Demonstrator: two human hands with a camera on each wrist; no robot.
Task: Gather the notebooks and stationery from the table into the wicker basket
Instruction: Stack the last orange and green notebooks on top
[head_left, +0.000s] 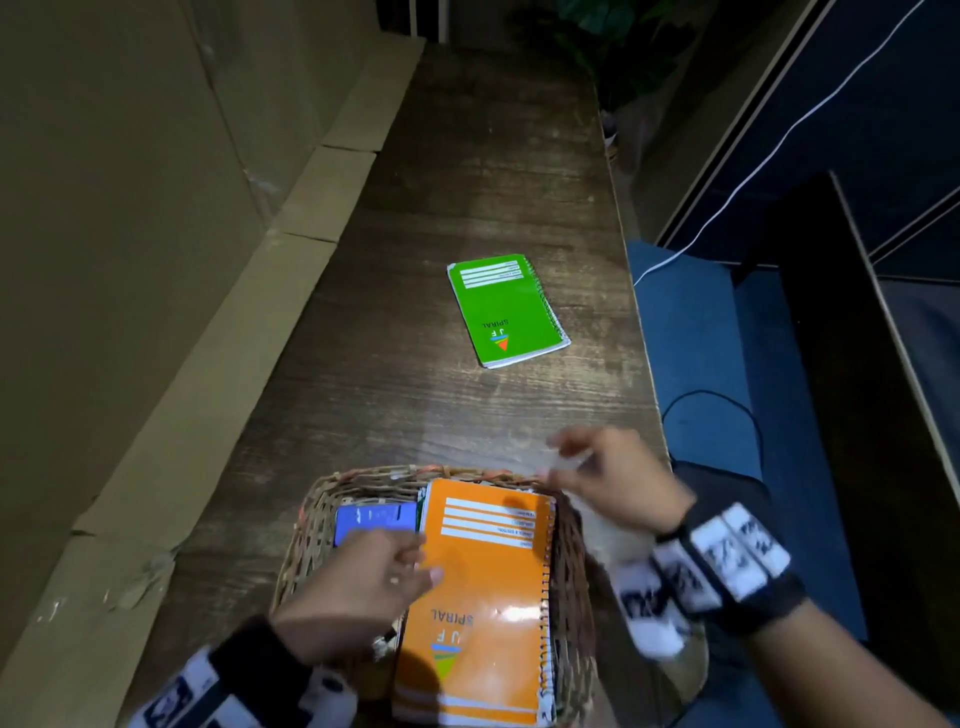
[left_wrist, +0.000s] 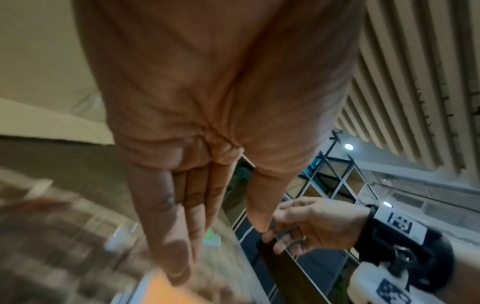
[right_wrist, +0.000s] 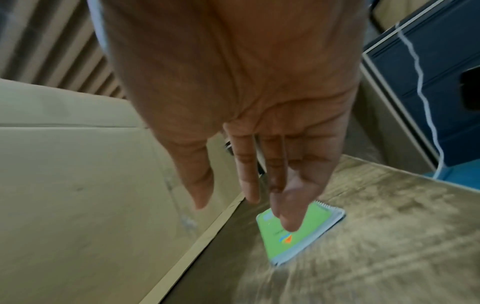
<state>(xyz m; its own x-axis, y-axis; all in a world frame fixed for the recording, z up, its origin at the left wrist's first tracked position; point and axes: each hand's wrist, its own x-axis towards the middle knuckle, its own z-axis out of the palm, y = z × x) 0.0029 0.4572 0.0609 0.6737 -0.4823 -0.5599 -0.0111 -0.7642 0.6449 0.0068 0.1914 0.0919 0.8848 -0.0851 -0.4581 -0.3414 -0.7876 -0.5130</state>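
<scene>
Green notebook (head_left: 506, 310) lies flat mid-desk (head_left: 395, 322), nearer the right edge. Right hand (head_left: 618, 480), fingers extended, empty: pinch its spiral edge, lift to wicker basket (head_left: 311, 525). Left hand (head_left: 363, 577) flat on orange notebook (head_left: 488, 597).

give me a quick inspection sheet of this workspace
surface: long dark wooden table, worn grain.
job's things: green spiral notebook lies flat on the table; orange spiral notebook and a blue flat item sit in the woven wicker basket.
clutter: nothing seen.
hands: left hand open over the basket, right hand open above its far rim; neither holds anything.
cables: white cable and black cable, right of the table.
surroundings: brown cardboard sheets on the left, blue floor on the right.
</scene>
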